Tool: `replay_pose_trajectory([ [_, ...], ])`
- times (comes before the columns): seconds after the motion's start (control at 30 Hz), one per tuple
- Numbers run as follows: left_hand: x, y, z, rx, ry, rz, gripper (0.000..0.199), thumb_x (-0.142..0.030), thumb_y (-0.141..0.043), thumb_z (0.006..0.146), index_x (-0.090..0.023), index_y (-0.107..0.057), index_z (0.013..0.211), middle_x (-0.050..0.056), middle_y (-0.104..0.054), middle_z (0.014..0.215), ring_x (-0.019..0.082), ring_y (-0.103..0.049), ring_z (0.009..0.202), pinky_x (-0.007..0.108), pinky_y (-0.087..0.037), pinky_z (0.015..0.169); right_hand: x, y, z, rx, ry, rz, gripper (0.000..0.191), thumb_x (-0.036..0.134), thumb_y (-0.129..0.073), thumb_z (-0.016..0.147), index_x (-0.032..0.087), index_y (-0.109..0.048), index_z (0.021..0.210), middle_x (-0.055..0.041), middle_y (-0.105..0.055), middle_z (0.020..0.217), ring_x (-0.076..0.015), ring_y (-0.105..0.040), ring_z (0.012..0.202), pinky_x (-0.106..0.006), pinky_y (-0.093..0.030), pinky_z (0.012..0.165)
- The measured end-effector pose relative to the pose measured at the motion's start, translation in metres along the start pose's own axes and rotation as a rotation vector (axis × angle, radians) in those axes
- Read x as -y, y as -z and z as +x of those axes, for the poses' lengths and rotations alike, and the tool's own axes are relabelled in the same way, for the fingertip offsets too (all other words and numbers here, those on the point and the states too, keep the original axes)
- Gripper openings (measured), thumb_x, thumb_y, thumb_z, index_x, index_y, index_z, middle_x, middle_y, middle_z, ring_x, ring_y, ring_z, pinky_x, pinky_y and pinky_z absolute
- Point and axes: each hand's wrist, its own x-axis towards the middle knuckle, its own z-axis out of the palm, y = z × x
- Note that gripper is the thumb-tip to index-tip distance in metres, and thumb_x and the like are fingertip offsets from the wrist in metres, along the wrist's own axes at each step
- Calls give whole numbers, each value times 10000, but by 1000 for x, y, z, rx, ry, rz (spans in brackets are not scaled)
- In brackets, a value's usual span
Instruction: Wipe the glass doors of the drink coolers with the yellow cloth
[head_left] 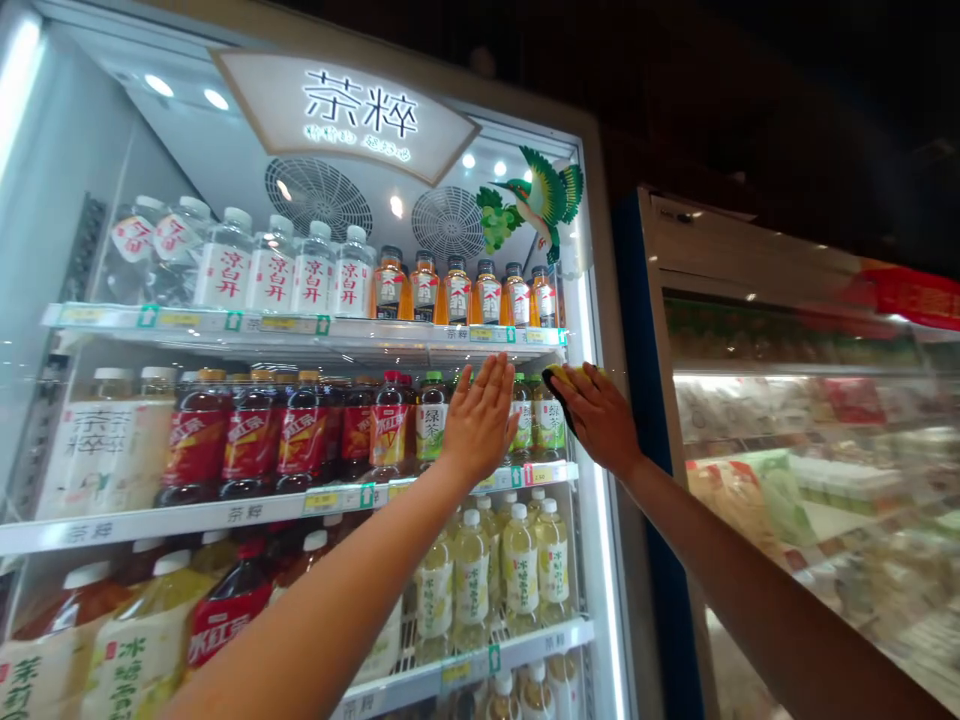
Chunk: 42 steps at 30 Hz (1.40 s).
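Observation:
A tall lit drinks cooler with a glass door (360,350) stands in front of me. My left hand (481,415) lies with its palm towards the glass, at the height of the second row of bottles, its fingers stretched upward and nothing seen in it. To its right, near the door's right edge, my right hand (600,415) presses a yellow and black cloth (559,385) against the glass. Part of the cloth is hidden under the fingers. Behind my left hand some green tea bottles (431,415) are partly covered.
Bottles of water (225,260) and orange drinks line the top shelf. Large bottles (142,640) fill the lower left. A kingfisher sticker (551,195) is at the door's upper right. Another cooler (810,450) with packaged goods stands at the right.

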Motion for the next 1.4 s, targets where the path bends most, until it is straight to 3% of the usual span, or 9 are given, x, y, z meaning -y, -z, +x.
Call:
replay_pose_trajectory([
  [0.2, 14, 13, -7, 29, 33, 18, 724, -340, -413, 1015, -116, -112, 1634, 120, -177, 1711, 226, -106, 1595, 485, -99, 1306, 15, -16, 65, -154, -251, 4, 517, 219, -376, 1031, 240, -474, 1539, -89, -510, 1566, -330, -331, 1520, -620, -338, 1209],
  [0.33, 15, 18, -5, 53, 57, 18, 695, -349, -390, 1020, -97, -166, 1627, 139, -186, 1704, 227, -107, 1597, 484, -81, 1308, 34, -14, 47, -81, -127, 16, 514, 217, -404, 1028, 268, -478, 1535, -47, -484, 1590, -316, -286, 1545, -587, -351, 1217],
  [0.5, 17, 24, -8, 77, 69, 23, 707, -349, -414, 1011, -92, -178, 1626, 142, -178, 1707, 230, -95, 1599, 484, -65, 1307, 15, 4, 14, 18, 48, 21, 491, 182, -449, 1020, 270, -527, 1497, -34, -505, 1576, -284, -325, 1531, -533, -367, 1230],
  [0.6, 24, 30, -13, 75, 76, 44, 710, -350, -422, 1009, -85, -181, 1622, 142, -181, 1708, 226, -88, 1599, 481, -68, 1308, 11, 1, 44, -60, -74, 6, 471, 182, -397, 1039, 185, -546, 1485, -95, -536, 1545, -324, -361, 1504, -525, -344, 1235],
  [0.73, 34, 36, -15, 79, 100, 61, 702, -353, -411, 1012, -78, -189, 1619, 143, -197, 1704, 229, -95, 1599, 485, -76, 1310, 40, -12, 91, -139, -221, 14, 481, 212, -360, 1050, 154, -535, 1494, -123, -524, 1550, -387, -337, 1503, -578, -350, 1201],
  [0.87, 38, 36, -15, 73, 130, 64, 699, -350, -413, 1009, -72, -206, 1617, 151, -190, 1703, 248, -108, 1598, 503, -88, 1308, 64, -13, 80, -65, -77, 39, 499, 215, -412, 1035, 291, -495, 1521, -23, -493, 1585, -327, -313, 1531, -564, -350, 1213],
  [1.0, 40, 37, -17, 58, 114, 75, 716, -359, -426, 1004, -89, -189, 1624, 144, -183, 1705, 247, -117, 1597, 509, -92, 1307, 53, -4, 63, 22, 111, 44, 490, 241, -451, 1026, 326, -511, 1504, 3, -499, 1580, -283, -338, 1524, -521, -346, 1231],
  [1.23, 54, 51, -19, 54, 139, 134, 688, -371, -420, 1013, -69, -243, 1605, 158, -206, 1697, 250, -126, 1596, 503, -108, 1303, 68, -22, 143, -168, -220, 95, 491, 231, -378, 1033, 245, -526, 1502, -68, -535, 1547, -351, -341, 1507, -614, -356, 1187],
  [1.4, 59, 49, -22, 60, 180, 151, 691, -374, -422, 1009, -79, -243, 1608, 164, -213, 1695, 256, -138, 1594, 502, -122, 1298, 92, -22, 136, -97, -2, 123, 508, 225, -409, 1026, 296, -495, 1521, -21, -505, 1575, -305, -313, 1528, -571, -324, 1225],
])
